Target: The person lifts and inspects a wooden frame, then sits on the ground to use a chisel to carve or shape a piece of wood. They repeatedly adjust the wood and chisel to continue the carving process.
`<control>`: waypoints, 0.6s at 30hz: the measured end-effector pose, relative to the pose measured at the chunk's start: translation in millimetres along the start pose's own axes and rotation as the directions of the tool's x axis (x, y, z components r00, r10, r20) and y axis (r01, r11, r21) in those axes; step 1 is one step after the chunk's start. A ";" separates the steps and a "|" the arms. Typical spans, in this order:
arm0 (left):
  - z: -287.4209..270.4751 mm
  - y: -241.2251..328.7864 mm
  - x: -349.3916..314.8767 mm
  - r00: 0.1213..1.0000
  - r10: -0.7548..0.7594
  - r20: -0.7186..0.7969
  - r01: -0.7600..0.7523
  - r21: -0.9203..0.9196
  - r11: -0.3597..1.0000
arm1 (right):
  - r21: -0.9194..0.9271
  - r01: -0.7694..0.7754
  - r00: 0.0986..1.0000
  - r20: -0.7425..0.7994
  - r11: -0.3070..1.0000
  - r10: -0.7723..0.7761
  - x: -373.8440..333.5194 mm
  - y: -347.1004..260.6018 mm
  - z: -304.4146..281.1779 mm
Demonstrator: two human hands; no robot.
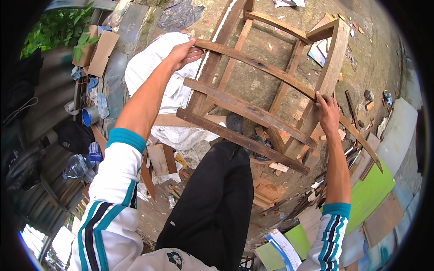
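Two hands hold a long wooden strip (262, 65) across the wooden frame (332, 63): left hand (181, 53) thumb and straightened fingers, left of frame; right hand (327, 112) fingers curled, frame's right rail. Best kept square to frame.

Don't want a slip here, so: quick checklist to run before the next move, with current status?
1. Left hand on the end of the wooden slat: ok, thumb and fingers at its tip.
2. Right hand on the same slat: ok, fingers on it by the right beam of the wooden frame.
3. Two nearer slats fastened to the frame: cannot tell; they lie across it, no fixing visible.
4. Foot clear of the frame: cannot tell; a dark shoe shows between those slats.
5. Ground free of clutter: not ok; wood scraps lie about the frame.
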State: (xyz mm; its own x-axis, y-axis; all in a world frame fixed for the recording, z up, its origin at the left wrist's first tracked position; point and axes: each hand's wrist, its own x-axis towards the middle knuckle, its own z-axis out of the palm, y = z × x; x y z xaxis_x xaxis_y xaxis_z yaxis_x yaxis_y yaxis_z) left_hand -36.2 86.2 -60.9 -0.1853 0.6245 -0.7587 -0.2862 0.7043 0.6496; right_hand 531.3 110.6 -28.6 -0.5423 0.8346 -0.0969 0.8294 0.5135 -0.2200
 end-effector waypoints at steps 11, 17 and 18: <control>1.1 -3.8 -1.4 0.999 0.016 0.029 -0.016 0.007 1.000 | 0.019 -0.015 1.000 0.013 1.000 0.015 -0.8 1.8 -4.8; 10.5 -1.8 -6.3 1.000 0.024 0.004 -0.024 0.046 0.999 | 0.024 -0.035 0.999 0.014 0.999 0.034 -2.6 4.1 -3.7; 9.1 -2.6 -6.4 0.999 0.035 -0.001 -0.035 0.064 0.997 | 0.023 -0.039 0.999 0.018 0.999 0.039 -2.2 3.8 -3.6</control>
State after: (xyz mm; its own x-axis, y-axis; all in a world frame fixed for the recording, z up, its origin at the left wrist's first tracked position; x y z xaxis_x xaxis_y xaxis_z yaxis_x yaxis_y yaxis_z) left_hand -25.7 83.4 -57.3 -0.1964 0.6485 -0.7355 -0.2188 0.7022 0.6775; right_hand 536.1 111.4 -25.7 -0.5119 0.8502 -0.1228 0.8469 0.4756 -0.2379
